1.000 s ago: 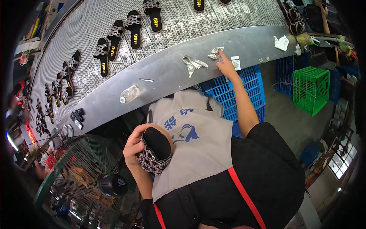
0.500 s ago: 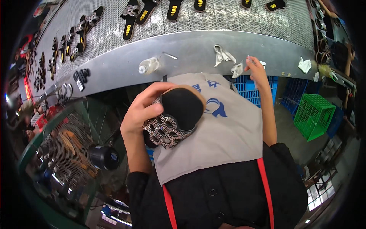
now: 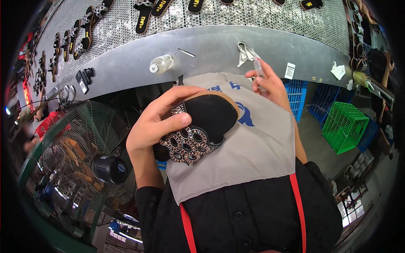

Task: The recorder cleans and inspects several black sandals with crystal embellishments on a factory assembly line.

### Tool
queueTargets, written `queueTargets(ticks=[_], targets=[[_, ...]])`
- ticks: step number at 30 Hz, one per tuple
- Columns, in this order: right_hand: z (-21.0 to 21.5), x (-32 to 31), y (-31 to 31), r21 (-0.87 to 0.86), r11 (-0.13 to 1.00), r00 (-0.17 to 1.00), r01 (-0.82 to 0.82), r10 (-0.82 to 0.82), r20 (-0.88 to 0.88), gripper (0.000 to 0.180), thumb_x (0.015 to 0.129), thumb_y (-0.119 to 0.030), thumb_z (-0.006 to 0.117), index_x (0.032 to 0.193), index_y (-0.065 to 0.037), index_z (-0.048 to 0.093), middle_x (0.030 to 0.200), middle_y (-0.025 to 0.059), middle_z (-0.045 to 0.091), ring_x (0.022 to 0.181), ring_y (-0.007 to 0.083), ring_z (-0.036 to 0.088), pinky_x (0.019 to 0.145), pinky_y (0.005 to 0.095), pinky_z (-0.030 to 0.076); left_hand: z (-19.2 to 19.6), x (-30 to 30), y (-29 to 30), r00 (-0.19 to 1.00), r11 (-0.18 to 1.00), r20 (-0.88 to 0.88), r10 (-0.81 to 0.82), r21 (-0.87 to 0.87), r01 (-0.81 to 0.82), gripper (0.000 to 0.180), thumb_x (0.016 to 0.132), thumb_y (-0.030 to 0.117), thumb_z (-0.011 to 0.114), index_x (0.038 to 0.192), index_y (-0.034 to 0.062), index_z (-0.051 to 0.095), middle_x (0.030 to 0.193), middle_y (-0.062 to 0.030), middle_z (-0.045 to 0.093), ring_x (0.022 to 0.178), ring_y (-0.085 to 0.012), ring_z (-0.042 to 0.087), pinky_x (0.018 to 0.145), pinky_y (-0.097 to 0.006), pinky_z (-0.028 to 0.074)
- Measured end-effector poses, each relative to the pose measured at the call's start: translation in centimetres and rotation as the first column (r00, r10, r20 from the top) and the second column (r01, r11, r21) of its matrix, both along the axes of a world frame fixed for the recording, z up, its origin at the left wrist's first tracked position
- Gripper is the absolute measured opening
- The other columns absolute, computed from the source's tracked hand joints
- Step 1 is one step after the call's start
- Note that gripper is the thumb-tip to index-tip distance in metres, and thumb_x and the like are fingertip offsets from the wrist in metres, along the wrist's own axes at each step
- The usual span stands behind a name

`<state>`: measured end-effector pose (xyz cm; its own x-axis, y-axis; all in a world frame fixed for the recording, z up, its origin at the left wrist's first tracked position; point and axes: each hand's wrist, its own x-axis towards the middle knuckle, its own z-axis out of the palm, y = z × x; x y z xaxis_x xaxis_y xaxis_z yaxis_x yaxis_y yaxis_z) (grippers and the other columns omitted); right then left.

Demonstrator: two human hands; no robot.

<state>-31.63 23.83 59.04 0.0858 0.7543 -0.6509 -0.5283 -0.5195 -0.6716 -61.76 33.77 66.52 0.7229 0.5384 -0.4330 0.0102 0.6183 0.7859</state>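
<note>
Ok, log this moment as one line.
Left hand: holds jewelled sandal | Right hand: holds slim translucent object | Metal ledge: bottle, white cloth

Our left hand (image 3: 154, 116) grips, its thumb (image 3: 175, 123) pointing toward our right hand (image 3: 259, 75); that one pinches with bent fingers (image 3: 268, 71); below them, our left forearm (image 3: 147, 166) and right forearm (image 3: 300, 145) slope upward.

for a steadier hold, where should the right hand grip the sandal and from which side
Probably pinch the sandal at its bare rounded end, coming from the right: that edge juts out free, while the left hand clasps the opposite side beside the studded strap. The right hand holds a clear object.
</note>
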Motion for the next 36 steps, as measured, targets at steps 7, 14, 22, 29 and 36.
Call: queueTargets(ticks=[7,14,22,29,36], targets=[[-7.6,5.0,-5.3,0.066,0.975,0.920,0.214,-0.223,0.323,0.041,0.095,-0.011,0.066,0.132,-0.004,0.050,0.116,0.0113,0.064,0.071,0.0098,0.056,0.058,0.0249,0.046,0.3,-0.1,-2.7,0.974,0.969,-0.029,0.223,-0.098,-0.225,0.058,0.087,0.019,0.071,0.136,-0.0070,0.055,0.133,-0.0179,0.063,0.126,-0.0262,0.059,0.111,-0.038,0.042],[-23.9,4.2,-8.4,-0.023,0.997,0.396,-0.072,0.050,0.917,0.045,0.078,-0.012,0.084,0.117,-0.005,0.063,0.092,0.0140,0.069,0.082,0.0291,0.068,0.075,0.0373,0.054,-0.8,0.2,-3.1,0.963,0.962,-0.069,0.262,-0.062,-0.266,0.064,0.083,0.027,0.073,0.134,-0.0083,0.056,0.129,-0.0201,0.064,0.121,-0.0273,0.063,0.108,-0.038,0.046],[-17.6,8.0,-4.4,0.012,1.000,0.323,0.016,-0.017,0.946,0.037,0.083,-0.023,0.081,0.114,-0.005,0.069,0.088,0.0100,0.072,0.079,0.0208,0.068,0.072,0.0348,0.053,-0.3,-0.9,-3.0,0.970,0.970,-0.022,0.243,0.002,-0.243,0.063,0.088,0.025,0.072,0.137,-0.0097,0.052,0.133,-0.0213,0.062,0.124,-0.0286,0.061,0.110,-0.040,0.043],[-9.2,9.5,-0.4,-0.026,0.999,0.619,-0.043,0.047,0.784,0.065,0.094,-0.018,0.070,0.150,-0.003,0.041,0.119,0.0174,0.063,0.083,0.0194,0.066,0.068,0.0318,0.054,-0.2,-1.0,-1.1,0.999,0.995,0.022,0.030,-0.094,-0.028,0.060,0.093,0.013,0.067,0.147,-0.0030,0.048,0.138,-0.0140,0.061,0.130,-0.0220,0.055,0.113,-0.035,0.038],[8.2,1.1,-2.8,0.133,0.882,0.816,-0.452,0.350,0.460,0.053,0.090,0.001,0.069,0.142,-0.002,0.058,0.117,0.0122,0.067,0.078,0.0131,0.069,0.055,0.0195,0.045,2.2,-1.0,-0.1,0.971,0.976,-0.105,-0.214,0.004,0.216,0.053,0.093,0.013,0.068,0.142,-0.0040,0.058,0.141,-0.0140,0.061,0.131,-0.0214,0.056,0.115,-0.034,0.037]])
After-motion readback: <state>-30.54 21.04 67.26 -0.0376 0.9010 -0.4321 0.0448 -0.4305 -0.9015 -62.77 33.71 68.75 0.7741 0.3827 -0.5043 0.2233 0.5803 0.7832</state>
